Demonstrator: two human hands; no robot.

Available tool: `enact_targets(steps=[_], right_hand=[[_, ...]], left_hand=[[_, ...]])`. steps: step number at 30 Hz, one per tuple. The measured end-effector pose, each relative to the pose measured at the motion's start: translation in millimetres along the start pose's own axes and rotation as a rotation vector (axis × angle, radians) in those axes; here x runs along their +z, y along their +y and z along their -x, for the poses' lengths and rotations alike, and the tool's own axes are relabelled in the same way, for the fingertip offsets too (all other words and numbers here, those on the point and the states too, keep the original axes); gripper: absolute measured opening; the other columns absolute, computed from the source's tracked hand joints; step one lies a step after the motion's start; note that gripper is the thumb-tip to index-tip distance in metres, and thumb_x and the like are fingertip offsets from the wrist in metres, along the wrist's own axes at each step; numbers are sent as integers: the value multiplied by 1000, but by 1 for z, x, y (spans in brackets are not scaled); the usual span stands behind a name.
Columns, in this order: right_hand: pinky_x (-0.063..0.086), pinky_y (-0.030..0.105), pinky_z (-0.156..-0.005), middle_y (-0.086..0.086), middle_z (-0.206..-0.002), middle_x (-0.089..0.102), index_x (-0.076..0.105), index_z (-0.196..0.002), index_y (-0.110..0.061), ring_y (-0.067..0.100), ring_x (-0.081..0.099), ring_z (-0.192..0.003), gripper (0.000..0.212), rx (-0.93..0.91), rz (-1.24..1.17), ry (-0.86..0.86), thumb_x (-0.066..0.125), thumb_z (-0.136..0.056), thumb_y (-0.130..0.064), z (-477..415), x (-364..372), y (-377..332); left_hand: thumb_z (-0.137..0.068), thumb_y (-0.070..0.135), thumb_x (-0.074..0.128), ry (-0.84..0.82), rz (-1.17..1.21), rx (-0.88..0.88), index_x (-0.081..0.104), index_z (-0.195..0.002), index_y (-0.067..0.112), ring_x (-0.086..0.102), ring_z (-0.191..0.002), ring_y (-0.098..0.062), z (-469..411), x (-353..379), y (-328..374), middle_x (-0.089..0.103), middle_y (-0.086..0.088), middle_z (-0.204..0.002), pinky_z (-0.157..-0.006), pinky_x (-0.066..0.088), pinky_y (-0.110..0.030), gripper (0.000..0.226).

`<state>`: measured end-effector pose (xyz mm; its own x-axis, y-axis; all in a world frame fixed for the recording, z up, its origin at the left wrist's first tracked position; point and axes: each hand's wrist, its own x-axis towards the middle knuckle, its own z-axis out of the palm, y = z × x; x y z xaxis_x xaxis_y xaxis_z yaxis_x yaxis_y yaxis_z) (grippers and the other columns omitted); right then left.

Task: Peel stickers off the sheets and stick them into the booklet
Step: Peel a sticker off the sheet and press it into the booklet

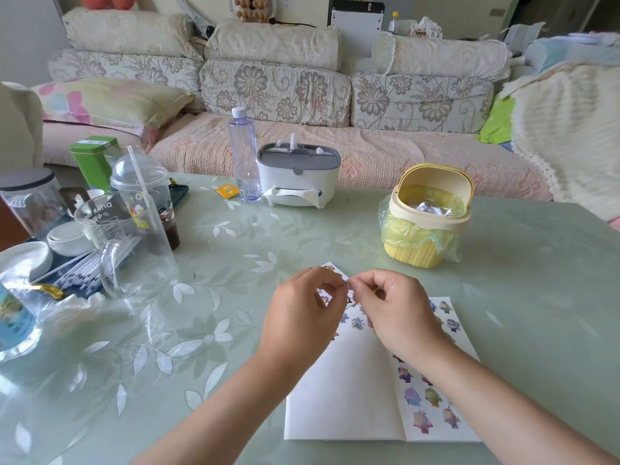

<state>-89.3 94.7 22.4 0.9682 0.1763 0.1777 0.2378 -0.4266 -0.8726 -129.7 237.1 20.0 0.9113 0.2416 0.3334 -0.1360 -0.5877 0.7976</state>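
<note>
Left hand (300, 313) pinches the sticker sheet (353, 318) above the open booklet (342, 394) on the bench (285, 229); right hand (397, 312) fingers (356, 287) nip its edge, probably peeling.

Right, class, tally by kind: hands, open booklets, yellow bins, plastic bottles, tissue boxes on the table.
Hands: 2 (left hand, right hand)
Booklet: 1
Yellow bin: 1
Plastic bottle: 1
Tissue box: 1
Total: 6

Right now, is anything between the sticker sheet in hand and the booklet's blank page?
Nothing visible. The blank left page of the booklet lies bare. The left hand and right hand pinch the sheet over the page's far end, so only the hands themselves overhang it.
</note>
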Motion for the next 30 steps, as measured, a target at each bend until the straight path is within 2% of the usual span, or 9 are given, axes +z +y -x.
enact_targets(steps=[4,7,10,13,16,19,23,27,30], right_hand=[[35,15,-49,-19,-47,50,73,-80,-22,6,41,-46,19,-65,70,28,64,-96,-25,2,-1,0],[34,13,-49,-22,-47,51,75,-83,-20,5,44,-47,16,-109,121,38,65,-95,-23,2,-1,1],[33,11,-51,-29,-51,52,76,-84,-17,5,48,-50,15,-156,168,44,66,-95,-22,3,-1,2],[34,11,-53,-32,-53,53,75,-84,-18,4,50,-53,15,-181,193,38,66,-95,-21,3,0,2],[34,11,-53,-31,-54,53,75,-82,-18,2,51,-54,16,-180,182,32,66,-95,-21,3,0,2],[34,13,-50,-25,-49,53,74,-80,-19,5,45,-48,18,-127,140,23,65,-96,-23,2,1,3],[37,19,-49,-18,-48,52,73,-78,-23,7,41,-46,20,-31,73,14,64,-95,-27,0,0,4],[39,17,-49,-16,-47,55,72,-79,-25,6,46,-45,19,43,15,4,63,-96,-27,-2,0,1],[47,26,-47,-3,-62,65,75,-82,-23,11,55,-47,18,110,-124,-41,64,-96,-24,-2,-3,-3]], left_hand=[[-92,17,67,-85,213,-230,75,-83,18,57,-43,1,-1,-4,11,61,18,-55,-39,36,-8,12],[-92,16,68,-98,281,-302,76,-85,11,61,-47,5,-1,-6,15,66,11,-62,-37,35,-7,12],[-92,16,67,-103,272,-298,75,-78,14,51,-37,0,-2,-7,14,63,7,-57,-37,33,-7,16],[-93,13,64,-127,262,-294,70,-75,11,51,-36,0,-3,-5,12,54,16,-45,-37,33,-8,19],[-94,9,61,-152,277,-291,65,-74,8,50,-36,0,-3,-4,13,47,15,-43,-37,32,-8,21],[-95,8,59,-163,300,-285,65,-75,7,46,-36,-2,-4,-3,12,47,4,-54,-37,33,-9,21],[-97,10,57,-195,323,-276,65,-79,8,47,-37,-1,-5,-2,11,50,0,-59,-37,33,-10,19],[-97,12,57,-213,360,-269,64,-80,11,51,-43,1,-5,0,9,51,3,-61,-40,36,-11,19],[-98,14,58,-228,388,-268,64,-78,13,56,-52,0,-6,1,6,57,14,-59,-43,40,-14,21]])
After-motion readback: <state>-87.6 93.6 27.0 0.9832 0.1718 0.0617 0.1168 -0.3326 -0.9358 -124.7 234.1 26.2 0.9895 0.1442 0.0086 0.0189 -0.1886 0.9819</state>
